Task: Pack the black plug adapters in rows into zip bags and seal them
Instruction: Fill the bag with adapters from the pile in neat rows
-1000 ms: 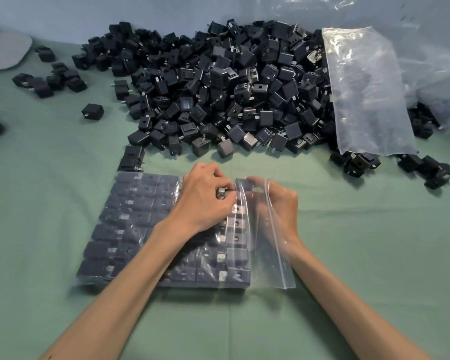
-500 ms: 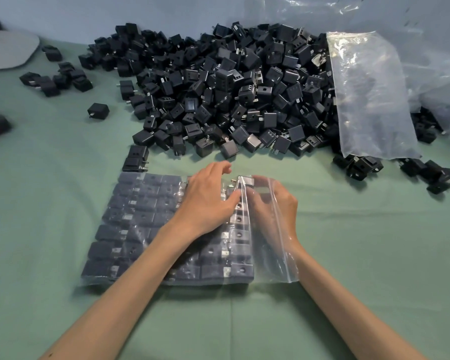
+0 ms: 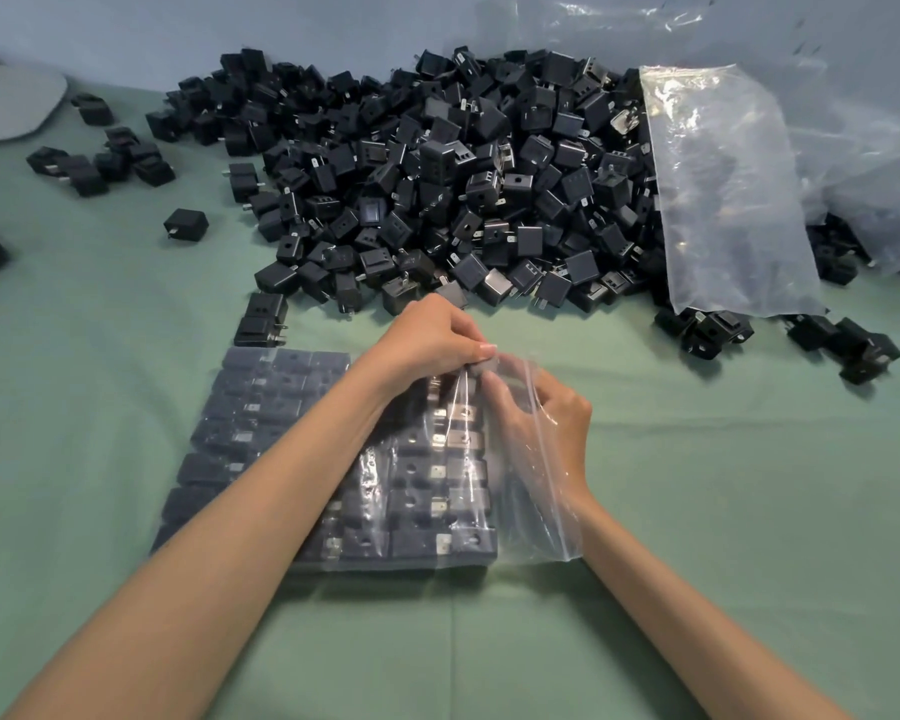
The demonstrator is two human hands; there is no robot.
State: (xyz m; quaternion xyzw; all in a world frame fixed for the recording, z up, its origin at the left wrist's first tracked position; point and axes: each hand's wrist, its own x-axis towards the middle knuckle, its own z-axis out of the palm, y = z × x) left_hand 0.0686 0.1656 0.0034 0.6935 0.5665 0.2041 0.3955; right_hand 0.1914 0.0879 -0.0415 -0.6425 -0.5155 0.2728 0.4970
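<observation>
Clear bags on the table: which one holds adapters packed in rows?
The zip bag the left hand and right hand are handling, nearest the camera. The clear bag lying on the right side of the loose pile shows no rows inside.

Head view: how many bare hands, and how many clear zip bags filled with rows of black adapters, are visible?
Bare hands: 2 (left hand, right hand)
Clear plastic zip bag with rows of black plug adapters: 1
Total: 3

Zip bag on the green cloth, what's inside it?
Rows of black plug adapters, packed flat, fill the zip bag. The left forearm covers some middle rows; the left hand and right hand hide the far corner at its mouth.
</observation>
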